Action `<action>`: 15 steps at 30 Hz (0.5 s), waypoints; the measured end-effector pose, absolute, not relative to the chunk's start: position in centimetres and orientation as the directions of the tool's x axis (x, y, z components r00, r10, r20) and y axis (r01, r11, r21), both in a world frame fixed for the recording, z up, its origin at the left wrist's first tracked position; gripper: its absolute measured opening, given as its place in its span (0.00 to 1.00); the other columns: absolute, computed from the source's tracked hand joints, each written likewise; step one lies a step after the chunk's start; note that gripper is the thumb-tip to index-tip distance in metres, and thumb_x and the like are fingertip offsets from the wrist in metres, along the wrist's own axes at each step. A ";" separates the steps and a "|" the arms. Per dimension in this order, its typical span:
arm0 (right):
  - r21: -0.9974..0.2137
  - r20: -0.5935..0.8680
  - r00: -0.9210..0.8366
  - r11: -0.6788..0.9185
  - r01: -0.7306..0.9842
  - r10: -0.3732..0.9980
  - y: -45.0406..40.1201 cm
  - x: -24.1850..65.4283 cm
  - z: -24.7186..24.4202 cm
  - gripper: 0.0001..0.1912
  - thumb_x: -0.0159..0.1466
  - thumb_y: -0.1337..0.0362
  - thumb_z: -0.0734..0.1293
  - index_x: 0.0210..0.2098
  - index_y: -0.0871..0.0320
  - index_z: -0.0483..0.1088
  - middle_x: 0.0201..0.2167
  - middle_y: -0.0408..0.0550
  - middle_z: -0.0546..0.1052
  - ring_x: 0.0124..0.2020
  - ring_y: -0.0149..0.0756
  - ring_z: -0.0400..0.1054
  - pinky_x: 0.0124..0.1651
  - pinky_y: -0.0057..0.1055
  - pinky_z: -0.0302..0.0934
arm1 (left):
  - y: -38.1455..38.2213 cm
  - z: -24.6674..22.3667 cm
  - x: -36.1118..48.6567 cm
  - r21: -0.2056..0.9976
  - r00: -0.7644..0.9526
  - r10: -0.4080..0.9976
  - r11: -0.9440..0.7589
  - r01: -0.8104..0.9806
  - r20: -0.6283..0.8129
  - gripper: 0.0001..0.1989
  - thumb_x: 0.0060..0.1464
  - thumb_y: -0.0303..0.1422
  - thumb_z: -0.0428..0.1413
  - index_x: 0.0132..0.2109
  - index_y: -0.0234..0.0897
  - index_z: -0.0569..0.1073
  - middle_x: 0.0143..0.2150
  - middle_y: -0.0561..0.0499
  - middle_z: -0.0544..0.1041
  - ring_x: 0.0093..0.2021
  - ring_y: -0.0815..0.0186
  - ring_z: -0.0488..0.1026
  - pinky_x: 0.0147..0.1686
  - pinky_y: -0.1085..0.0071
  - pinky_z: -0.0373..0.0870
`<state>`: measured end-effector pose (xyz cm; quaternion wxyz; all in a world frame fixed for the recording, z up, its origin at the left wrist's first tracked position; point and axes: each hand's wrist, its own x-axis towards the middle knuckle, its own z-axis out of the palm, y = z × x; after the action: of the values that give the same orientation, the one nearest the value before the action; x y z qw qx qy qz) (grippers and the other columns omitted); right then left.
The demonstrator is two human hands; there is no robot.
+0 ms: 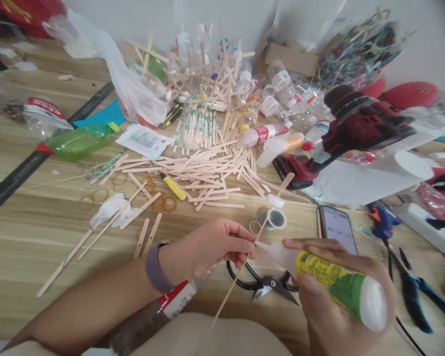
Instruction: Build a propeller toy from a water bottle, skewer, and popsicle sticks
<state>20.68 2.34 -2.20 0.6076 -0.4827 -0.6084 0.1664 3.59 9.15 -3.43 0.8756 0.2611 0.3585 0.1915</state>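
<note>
Between the fingertips of my left hand (222,247) is a thin bamboo skewer (228,291), slanting up and away from my lap. A white cap (275,200) and a flat wooden craft stick (287,182) are at its far end; how they are joined is too small to tell. My right hand (341,287) wraps round a glue bottle (330,282) with a yellow and green label. The bottle lies tilted, its nozzle at the skewer beside my left fingertips. Black-handled scissors (270,284) lie on the table beneath, partly hidden. Behind the skewer stands a small grey cup (276,220).
Loose craft sticks (207,173) are heaped mid-table, with plastic bottles (282,79) behind. A red and black power drill (356,128), a phone (337,230), a blue glue gun (383,220) and pliers (415,291) are to the right. A yellow cutter (173,187) and green bottle (79,142) lie left.
</note>
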 end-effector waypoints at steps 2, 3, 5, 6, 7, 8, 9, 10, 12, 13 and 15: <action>-0.788 0.579 0.201 0.480 0.385 0.790 2.4 20.7 -2.2 0.13 0.55 0.67 0.75 0.39 0.55 0.73 0.29 0.47 0.78 0.33 0.47 0.76 0.30 0.43 0.71 | 9.1 -3.4 3.6 0.595 0.672 0.521 0.790 -0.146 -0.526 0.07 0.41 0.27 0.63 0.32 0.31 0.75 0.23 0.54 0.75 0.21 0.76 0.65 0.23 0.76 0.62; -0.787 0.583 0.203 0.483 0.384 0.787 2.4 20.7 -2.2 0.13 0.54 0.67 0.75 0.38 0.55 0.73 0.29 0.47 0.78 0.32 0.47 0.76 0.30 0.43 0.71 | 9.1 -3.4 3.6 0.595 0.674 0.520 0.790 -0.146 -0.525 0.07 0.41 0.27 0.63 0.32 0.31 0.75 0.23 0.54 0.75 0.21 0.76 0.65 0.23 0.76 0.63; -0.785 0.588 0.216 0.486 0.384 0.779 2.4 20.8 -2.3 0.13 0.54 0.66 0.76 0.37 0.55 0.73 0.29 0.47 0.78 0.32 0.47 0.76 0.29 0.42 0.71 | 9.1 -3.4 3.7 0.595 0.673 0.521 0.790 -0.147 -0.525 0.07 0.41 0.27 0.63 0.31 0.32 0.75 0.23 0.54 0.75 0.21 0.76 0.65 0.23 0.76 0.63; -0.785 0.589 0.221 0.486 0.384 0.777 2.4 20.8 -2.3 0.13 0.53 0.66 0.76 0.37 0.55 0.72 0.29 0.47 0.78 0.32 0.47 0.76 0.29 0.42 0.71 | 9.1 -3.4 3.7 0.595 0.672 0.522 0.790 -0.148 -0.526 0.07 0.40 0.27 0.63 0.31 0.32 0.75 0.23 0.54 0.75 0.21 0.75 0.65 0.23 0.76 0.63; -0.786 0.589 0.224 0.486 0.383 0.777 2.4 20.8 -2.4 0.13 0.53 0.66 0.76 0.36 0.55 0.72 0.29 0.47 0.78 0.31 0.47 0.76 0.29 0.42 0.71 | 9.1 -3.4 3.7 0.595 0.671 0.522 0.790 -0.147 -0.527 0.07 0.40 0.27 0.63 0.31 0.32 0.75 0.23 0.54 0.75 0.21 0.75 0.65 0.23 0.76 0.63; -0.787 0.588 0.223 0.485 0.381 0.778 2.4 20.8 -2.4 0.13 0.53 0.66 0.76 0.36 0.55 0.72 0.29 0.46 0.78 0.31 0.47 0.76 0.29 0.43 0.70 | 9.1 -3.4 3.7 0.595 0.669 0.522 0.790 -0.147 -0.529 0.07 0.40 0.27 0.63 0.31 0.32 0.75 0.23 0.54 0.75 0.21 0.75 0.65 0.23 0.76 0.63; -0.788 0.586 0.221 0.485 0.380 0.780 2.5 20.8 -2.4 0.13 0.54 0.66 0.76 0.36 0.55 0.72 0.28 0.46 0.78 0.31 0.47 0.76 0.29 0.43 0.70 | 9.1 -3.4 3.7 0.594 0.667 0.522 0.791 -0.146 -0.532 0.08 0.40 0.26 0.63 0.31 0.31 0.75 0.23 0.54 0.75 0.21 0.75 0.65 0.23 0.76 0.63; -0.787 0.586 0.215 0.486 0.379 0.781 2.5 20.8 -2.4 0.12 0.54 0.66 0.76 0.36 0.55 0.71 0.28 0.46 0.78 0.30 0.47 0.76 0.29 0.43 0.70 | 9.1 -3.4 3.7 0.594 0.665 0.521 0.792 -0.143 -0.535 0.07 0.40 0.26 0.63 0.31 0.31 0.75 0.23 0.54 0.75 0.21 0.75 0.65 0.23 0.76 0.62; -0.784 0.589 0.204 0.490 0.382 0.782 2.5 20.8 -2.4 0.12 0.54 0.66 0.75 0.36 0.55 0.71 0.28 0.46 0.78 0.30 0.47 0.76 0.29 0.43 0.70 | 9.1 -3.3 3.7 0.592 0.663 0.519 0.794 -0.140 -0.539 0.07 0.40 0.26 0.63 0.31 0.31 0.75 0.23 0.54 0.75 0.21 0.75 0.65 0.23 0.76 0.62; -0.780 0.591 0.201 0.491 0.387 0.781 2.5 20.7 -2.3 0.12 0.55 0.65 0.75 0.36 0.55 0.71 0.28 0.46 0.78 0.30 0.47 0.76 0.29 0.43 0.70 | 9.1 -3.3 3.7 0.591 0.662 0.520 0.794 -0.141 -0.540 0.07 0.40 0.26 0.63 0.31 0.31 0.75 0.23 0.54 0.75 0.21 0.75 0.65 0.23 0.76 0.62; -0.773 0.598 0.199 0.492 0.402 0.777 2.5 20.7 -2.3 0.12 0.55 0.65 0.75 0.37 0.55 0.71 0.28 0.46 0.78 0.30 0.47 0.76 0.30 0.43 0.69 | 9.1 -3.4 3.7 0.591 0.662 0.521 0.794 -0.145 -0.538 0.07 0.40 0.26 0.63 0.31 0.32 0.75 0.23 0.53 0.75 0.21 0.75 0.65 0.23 0.75 0.62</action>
<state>20.72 2.51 -2.29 0.6074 -0.4800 -0.6139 0.1544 3.66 9.07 -3.35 0.8742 0.2588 0.3640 0.1905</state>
